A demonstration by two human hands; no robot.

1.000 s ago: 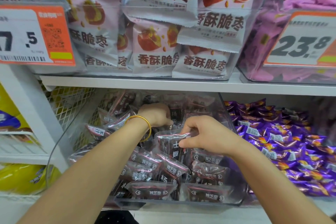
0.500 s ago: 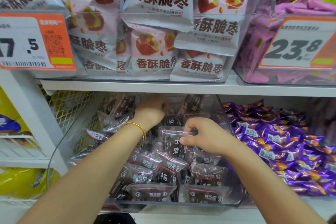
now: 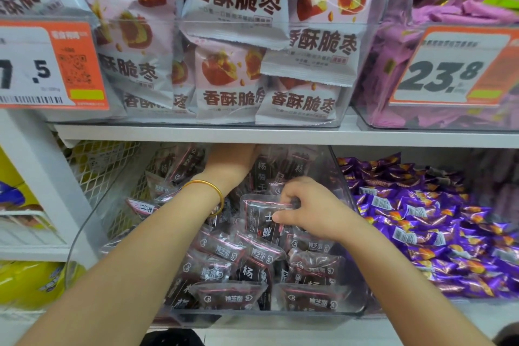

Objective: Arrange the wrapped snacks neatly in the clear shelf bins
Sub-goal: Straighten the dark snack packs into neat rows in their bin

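While both hands were inside the clear plastic shelf bin (image 3: 280, 317), we noted the right hand (image 3: 314, 211) pinching an upright dark maroon wrapped snack packet (image 3: 261, 222) at its top right edge, thumb and curled fingers on it, above the packed front rows. The left hand (image 3: 230, 166), gold bangle (image 3: 209, 191) at the wrist, reached the bin's back. Its fingers were hidden under the white shelf (image 3: 393, 135), so its grip could not be determined.

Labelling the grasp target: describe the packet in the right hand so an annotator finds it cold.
Lower shelf, the clear bin left of the purple candies, full of dark red packets. The target packet sits mid-bin, raised above the rows in front; it alone is pinched, at its upper right corner, by the right hand.
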